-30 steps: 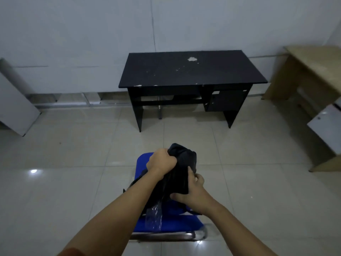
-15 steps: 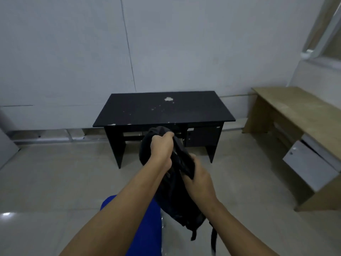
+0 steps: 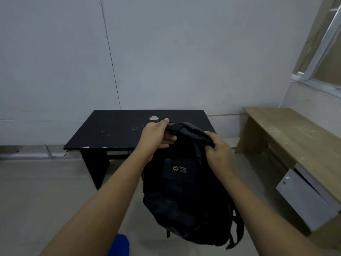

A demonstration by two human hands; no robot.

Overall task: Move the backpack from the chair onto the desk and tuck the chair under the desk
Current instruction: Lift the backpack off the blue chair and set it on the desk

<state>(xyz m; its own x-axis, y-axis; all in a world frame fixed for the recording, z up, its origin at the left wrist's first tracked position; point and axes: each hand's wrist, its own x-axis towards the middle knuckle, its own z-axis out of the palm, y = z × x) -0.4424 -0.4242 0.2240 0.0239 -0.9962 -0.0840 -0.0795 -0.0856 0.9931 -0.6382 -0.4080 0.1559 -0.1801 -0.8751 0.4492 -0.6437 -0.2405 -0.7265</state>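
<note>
Black tabletop (image 3: 118, 130) at 12 o'clock. Both hands, left (image 3: 156, 137) and right (image 3: 219, 154), pinch the backpack (image 3: 186, 196) top; soft, saggy, fairly light; top handle holds best. Chair (image 3: 120, 244) at 6.

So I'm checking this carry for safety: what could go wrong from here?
The backpack hangs in the air, gripped only at its top by the left hand and right hand; it could slip. Its loose straps dangle and might snag the black desk edge.
</note>
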